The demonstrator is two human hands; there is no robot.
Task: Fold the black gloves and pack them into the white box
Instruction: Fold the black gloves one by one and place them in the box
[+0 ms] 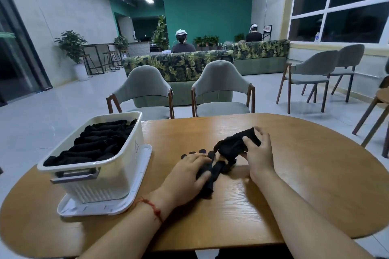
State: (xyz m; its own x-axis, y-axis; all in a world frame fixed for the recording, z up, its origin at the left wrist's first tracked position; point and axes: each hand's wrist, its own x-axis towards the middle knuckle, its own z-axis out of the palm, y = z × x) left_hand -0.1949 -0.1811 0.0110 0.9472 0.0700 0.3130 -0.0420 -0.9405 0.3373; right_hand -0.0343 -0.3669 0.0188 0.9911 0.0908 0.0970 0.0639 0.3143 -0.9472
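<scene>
A black glove [210, 176] lies flat on the wooden table [294, 174], its fingertips poking out beyond my left hand [187, 174], which presses down on it with the thumb against its side. My right hand [257, 153] grips a second black glove [233, 145], lifted and bunched just above the first one. The white box [117, 166] stands at the table's left, filled with several folded black gloves [94, 143].
The box sits on its white lid [139, 193]. Two grey chairs [221, 90] face the table's far edge, more chairs stand at the right. Two people sit far off with their backs turned.
</scene>
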